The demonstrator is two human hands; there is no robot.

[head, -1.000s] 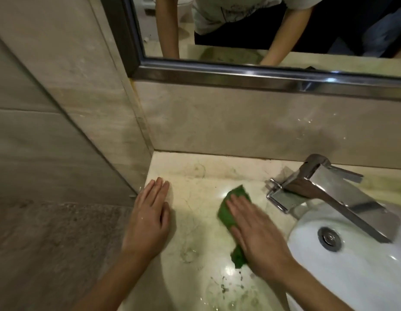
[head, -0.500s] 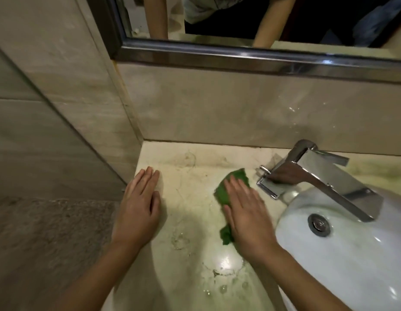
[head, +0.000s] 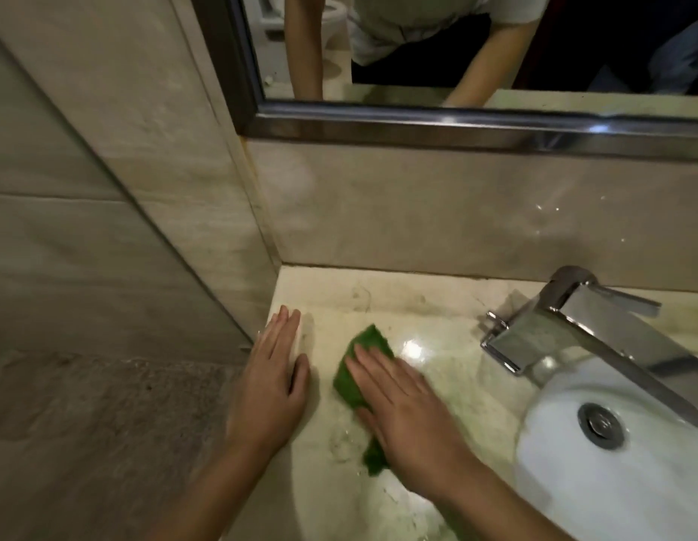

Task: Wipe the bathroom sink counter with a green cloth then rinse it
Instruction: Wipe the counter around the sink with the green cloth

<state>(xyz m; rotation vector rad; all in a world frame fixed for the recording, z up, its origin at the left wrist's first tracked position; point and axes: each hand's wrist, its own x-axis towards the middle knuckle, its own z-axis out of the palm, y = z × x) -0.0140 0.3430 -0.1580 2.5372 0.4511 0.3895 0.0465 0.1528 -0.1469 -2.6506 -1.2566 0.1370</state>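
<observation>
The green cloth is lying on the desk, its long side running near to far. The right hand is pressing flat on it with straight fingers. The left hand is resting flat just beside it, holding nothing.

One view only: head-worn wide-angle camera, facing forward and down into counter corner. Close range; left hand and right hand enter from 6 o'clock. At 12 o'clock mirror, at 9 side wall, at 3 tap, at 4 basin. Straight lines bow toward frame edges.
</observation>
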